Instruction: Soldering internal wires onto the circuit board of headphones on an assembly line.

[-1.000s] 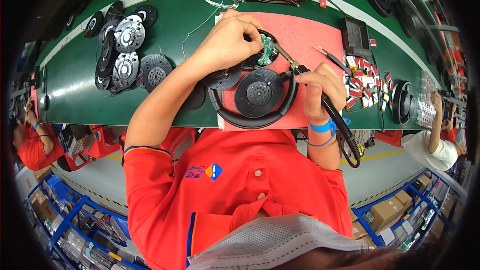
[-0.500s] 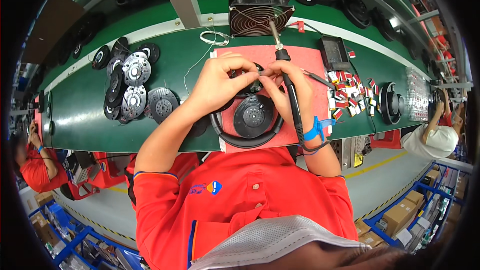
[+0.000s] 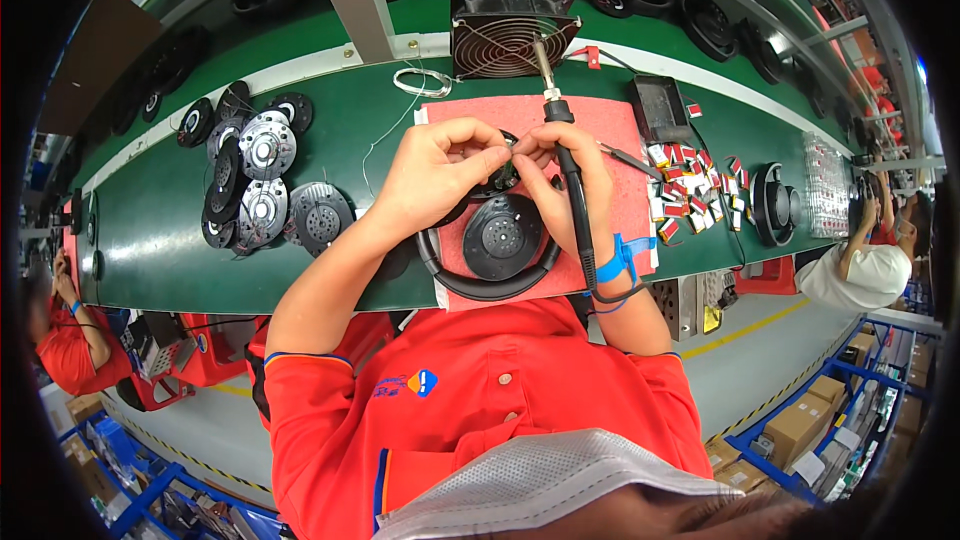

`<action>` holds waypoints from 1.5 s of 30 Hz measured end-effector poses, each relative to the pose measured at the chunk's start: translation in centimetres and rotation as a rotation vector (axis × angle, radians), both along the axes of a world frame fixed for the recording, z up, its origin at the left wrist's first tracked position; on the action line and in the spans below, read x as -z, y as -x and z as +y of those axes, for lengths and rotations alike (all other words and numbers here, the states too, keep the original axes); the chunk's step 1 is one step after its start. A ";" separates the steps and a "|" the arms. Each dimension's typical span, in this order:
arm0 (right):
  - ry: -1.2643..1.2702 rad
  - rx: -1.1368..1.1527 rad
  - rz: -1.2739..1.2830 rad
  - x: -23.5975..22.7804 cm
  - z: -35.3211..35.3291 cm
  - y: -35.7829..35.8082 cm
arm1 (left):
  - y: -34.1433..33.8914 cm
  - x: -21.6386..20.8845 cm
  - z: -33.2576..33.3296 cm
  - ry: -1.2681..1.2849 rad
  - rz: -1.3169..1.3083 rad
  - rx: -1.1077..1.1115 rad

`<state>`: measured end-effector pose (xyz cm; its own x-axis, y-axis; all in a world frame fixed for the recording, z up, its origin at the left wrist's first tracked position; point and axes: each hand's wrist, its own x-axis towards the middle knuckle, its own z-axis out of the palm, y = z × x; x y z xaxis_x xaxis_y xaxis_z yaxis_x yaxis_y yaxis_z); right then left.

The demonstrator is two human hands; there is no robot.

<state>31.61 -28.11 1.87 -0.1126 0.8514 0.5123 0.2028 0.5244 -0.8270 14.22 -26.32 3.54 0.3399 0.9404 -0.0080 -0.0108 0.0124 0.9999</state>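
The left hand [image 3: 437, 178] curls into a pinch (whether it grips anything, I cannot tell). Beside it, the right hand [image 3: 596, 180] grasps a soldering iron [image 3: 577, 205], both hands over the headphones [image 3: 502, 238] on the pink mat [image 3: 628, 205].

Surface: glossy green [image 3: 140, 240], pale glare toward its left end
Far edge: white rail [image 3: 310, 58] along it, a grey metal post [image 3: 350, 0] rising there
Floor: grey [image 3: 725, 375], with a yellow line [image 3: 745, 328] and black-and-yellow striped tape [image 3: 190, 456]
Seating: red stools [image 3: 215, 345] below the near edge, left and right
Racks: blue metal shelving [image 3: 135, 485] behind, both sides; cardboard boxes [image 3: 798, 427] on the right one
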 end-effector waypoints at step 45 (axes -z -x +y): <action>-0.019 -0.028 0.039 0.1 0.3 0.0 | 0.3 0.6 0.1 -0.105 0.044 -0.033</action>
